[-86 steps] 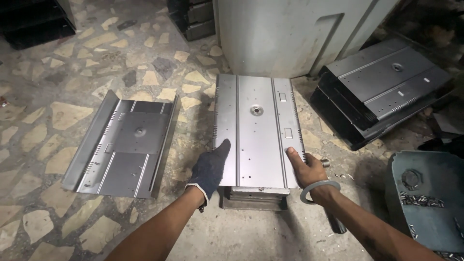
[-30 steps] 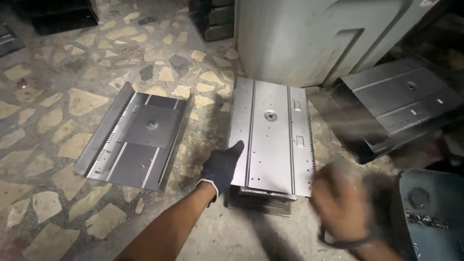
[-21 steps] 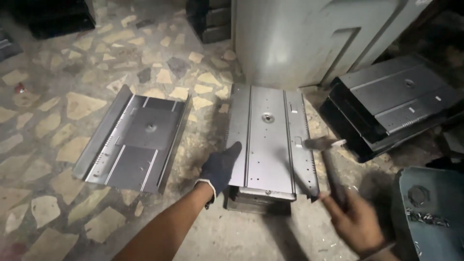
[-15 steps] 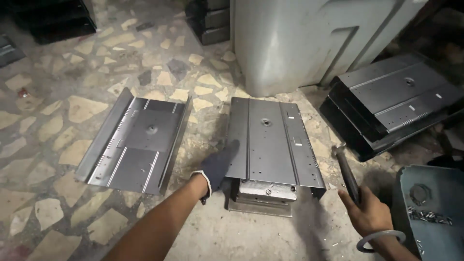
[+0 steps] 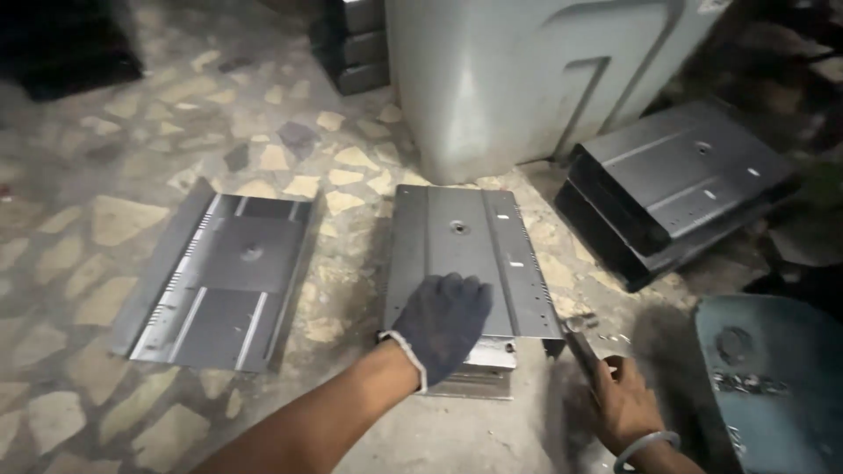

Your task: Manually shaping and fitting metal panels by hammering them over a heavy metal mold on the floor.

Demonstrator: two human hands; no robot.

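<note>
Since half a second ago the right hand (image 5: 625,405) has swung its hammer (image 5: 580,344) down to the top metal panel's (image 5: 465,254) near right corner, fingers wrapped round the handle; the gloved left hand (image 5: 443,320) presses flat, fingers spread, on that panel, which tops a stack on the stone floor (image 5: 105,219); another panel (image 5: 219,281) lies to the left.

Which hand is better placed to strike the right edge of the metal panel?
Right. The right hand grips a hammer beside that edge; the gloved left hand presses flat on the metal panel.

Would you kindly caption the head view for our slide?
Gloved left hand presses a metal panel; right hand grips a hammer.
</note>
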